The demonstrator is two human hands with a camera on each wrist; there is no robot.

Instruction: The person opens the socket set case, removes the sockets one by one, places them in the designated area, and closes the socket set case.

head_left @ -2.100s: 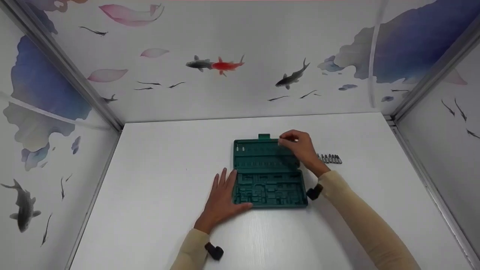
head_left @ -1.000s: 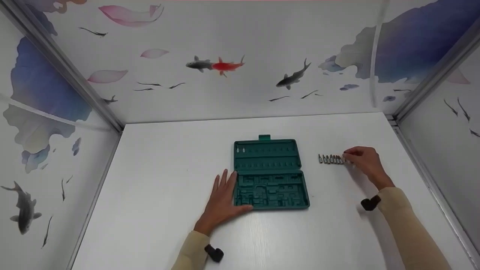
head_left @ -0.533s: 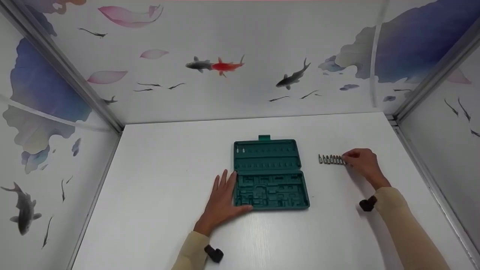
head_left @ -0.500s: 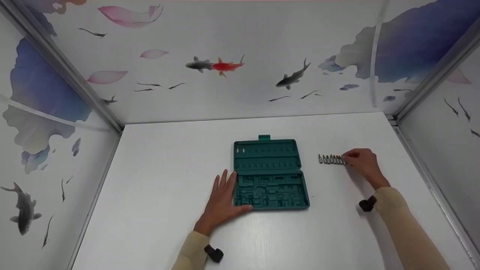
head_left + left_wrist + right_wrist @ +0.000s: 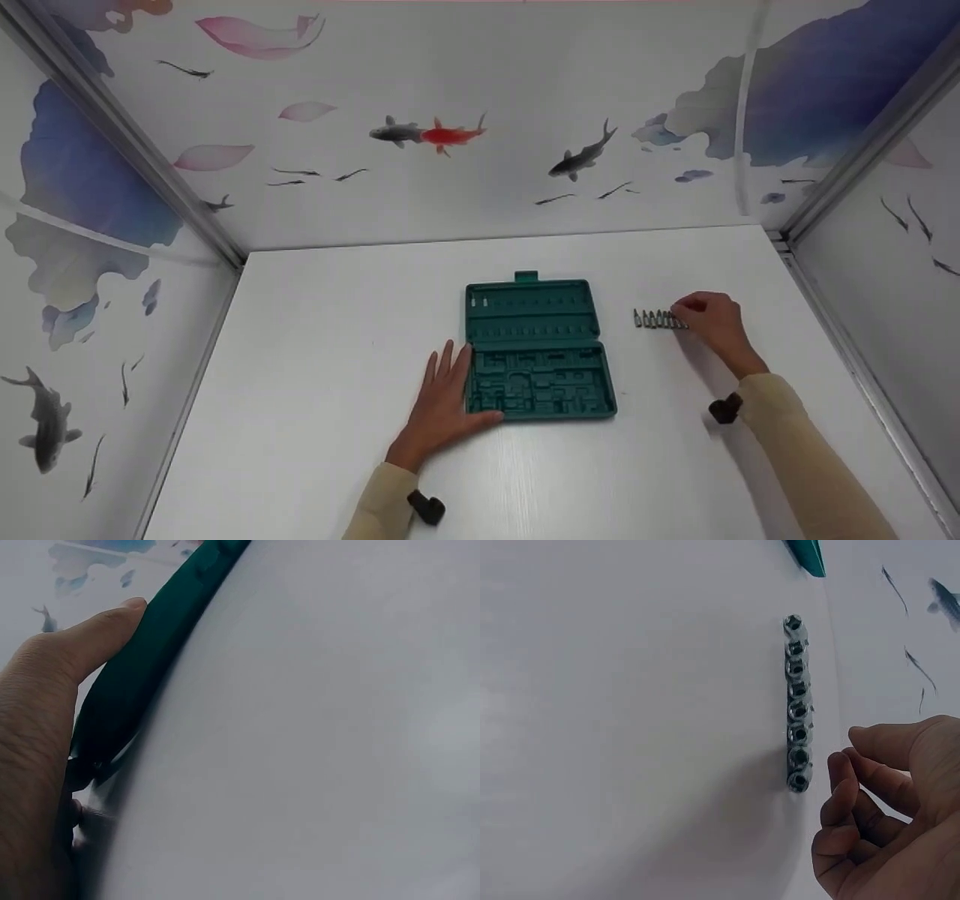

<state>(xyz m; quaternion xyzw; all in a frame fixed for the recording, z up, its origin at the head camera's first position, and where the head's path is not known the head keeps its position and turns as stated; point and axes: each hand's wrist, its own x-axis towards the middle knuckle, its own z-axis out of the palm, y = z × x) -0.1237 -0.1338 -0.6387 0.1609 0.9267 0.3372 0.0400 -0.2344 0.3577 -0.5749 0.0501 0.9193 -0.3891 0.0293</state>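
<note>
A green plastic tool case lies unfolded on the white table, its moulded insides facing up. Two small pale pieces show in slots at the upper left. My left hand rests against its left side with fingers straight; the thumb lies on the front edge, as in the left wrist view. Right of the case, several short metal screwdriver bits stand in a tight row. My right hand is at the row's right end, thumb and forefinger close together with a small gap, nothing visible between them.
The white table is bounded by printed panels at the back and sides. A green latch tab sticks out from the far edge of the case. Black wrist cameras sit on both sleeves.
My right hand went from the case's upper right over to the bits, touched the row's right end, then shifted slightly left and up. My left hand stayed on the case.
</note>
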